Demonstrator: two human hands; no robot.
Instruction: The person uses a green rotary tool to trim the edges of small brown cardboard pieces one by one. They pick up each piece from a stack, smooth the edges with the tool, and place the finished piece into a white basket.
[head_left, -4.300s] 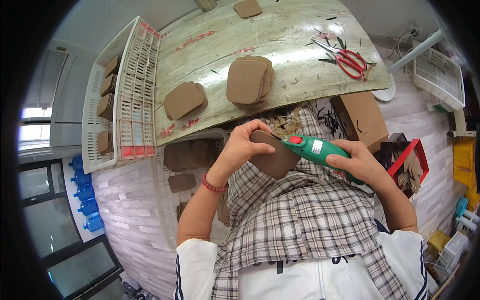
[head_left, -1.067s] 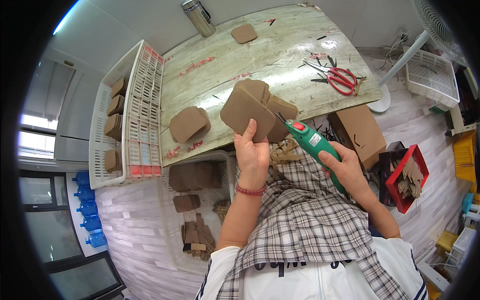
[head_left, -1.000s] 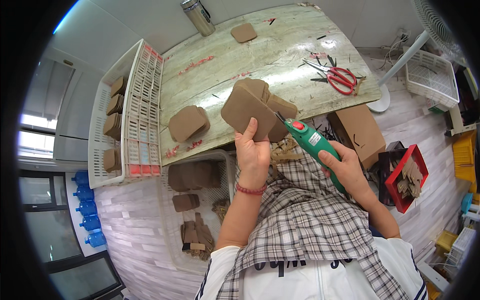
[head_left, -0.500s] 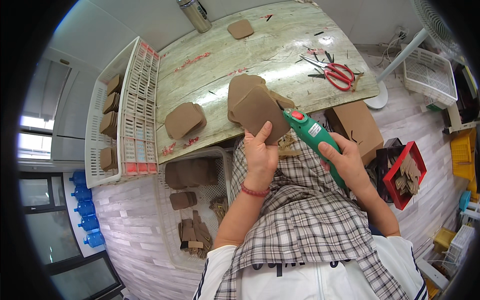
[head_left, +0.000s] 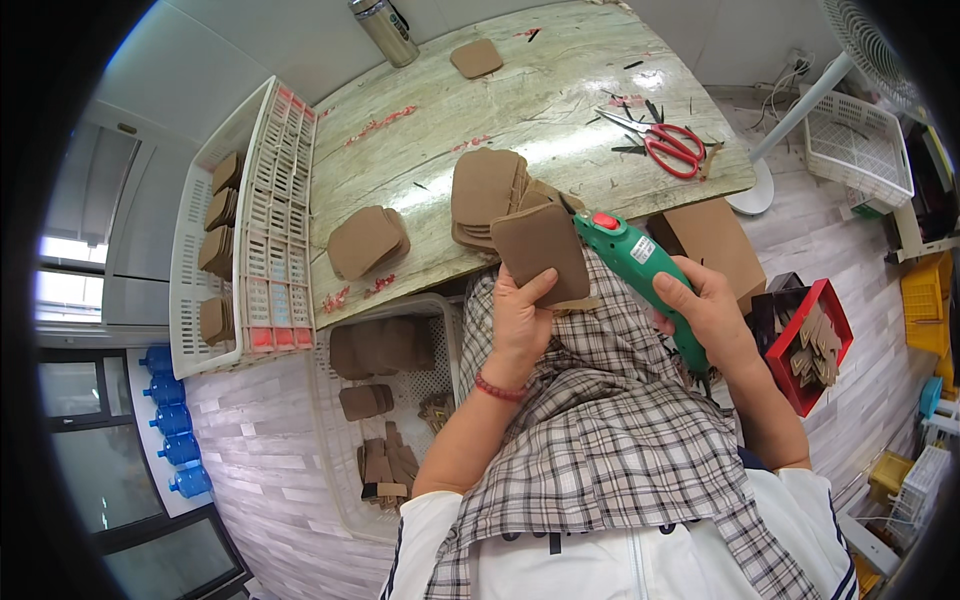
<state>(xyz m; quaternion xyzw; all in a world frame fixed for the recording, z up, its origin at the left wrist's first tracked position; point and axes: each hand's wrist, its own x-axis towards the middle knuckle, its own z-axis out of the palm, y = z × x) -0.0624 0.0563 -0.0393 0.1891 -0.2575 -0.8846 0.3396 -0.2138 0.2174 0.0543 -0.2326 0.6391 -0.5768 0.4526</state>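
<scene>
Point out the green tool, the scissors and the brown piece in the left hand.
Green tool (head_left: 640, 273): head view, on its body.
Scissors (head_left: 650, 131): head view, where blades meet handles.
Brown piece (head_left: 541, 247): head view, on its flat face.

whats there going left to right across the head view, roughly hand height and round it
White crate → low brown stack on the table → left hand holding a brown piece → green power tool in the right hand → red-rimmed box → yellow bin.
</scene>
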